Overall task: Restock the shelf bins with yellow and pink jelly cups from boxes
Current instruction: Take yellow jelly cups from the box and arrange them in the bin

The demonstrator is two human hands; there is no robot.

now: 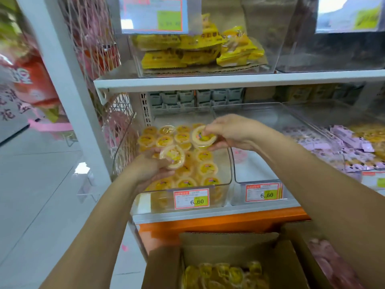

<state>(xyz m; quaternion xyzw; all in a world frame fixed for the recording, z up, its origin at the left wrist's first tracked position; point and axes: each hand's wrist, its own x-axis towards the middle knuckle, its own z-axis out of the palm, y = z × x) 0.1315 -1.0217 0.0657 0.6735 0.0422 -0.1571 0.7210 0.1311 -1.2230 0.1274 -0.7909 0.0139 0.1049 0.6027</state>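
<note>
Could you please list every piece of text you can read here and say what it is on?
"6.60": left price tag on the yellow-cup bin.
"6.60": right price tag on the bin beside it.
Upper tags, yellow packets, jelly cups, left-hand signs: too blurred to read.

Stretches both arms (100,215) forward. Cradles a yellow jelly cup (173,156) in the left hand (153,166), fingers curled beneath. Pinches a second yellow jelly cup (203,137) with the right hand (231,130), held higher.

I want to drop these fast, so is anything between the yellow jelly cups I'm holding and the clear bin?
Nothing visible does. The left hand and right hand hold yellow jelly cups directly over the open-topped clear bin, above the cups already inside.
</note>
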